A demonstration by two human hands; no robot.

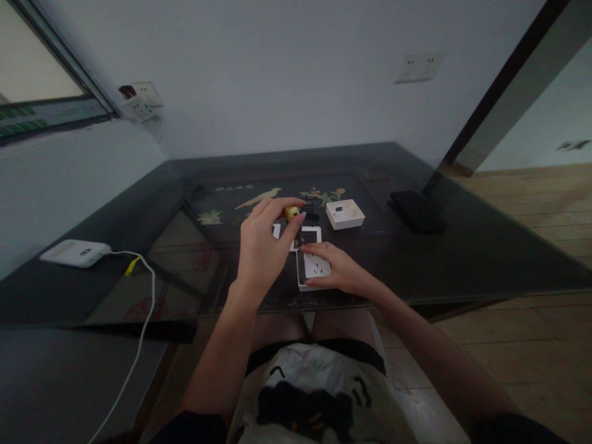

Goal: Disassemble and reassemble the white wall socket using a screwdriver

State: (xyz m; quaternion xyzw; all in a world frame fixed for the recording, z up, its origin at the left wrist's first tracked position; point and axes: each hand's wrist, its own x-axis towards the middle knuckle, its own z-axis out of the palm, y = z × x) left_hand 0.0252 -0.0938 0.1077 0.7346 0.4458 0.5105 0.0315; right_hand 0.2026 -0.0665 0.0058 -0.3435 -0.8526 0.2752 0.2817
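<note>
My left hand (271,237) is closed, its fingertips pinching the yellow handle (292,213) of what looks like a short screwdriver. Its dark lower end points down at the upper left corner of a wall socket (318,265). This socket has a white face with dark slots and a dark strip along its left side. My right hand (340,268) grips it from the right, thumb at the near edge and fingers at the far edge. Just beyond lies a white frame (312,232), partly hidden by my hands. The tool's tip is too small to make out.
A white open box (345,214) stands beyond my right hand, beside several dark small parts (313,206). To the right lies a black phone-like object (417,211). A white device (76,253) with a cable (153,290) sits at the left on the dark table (485,259).
</note>
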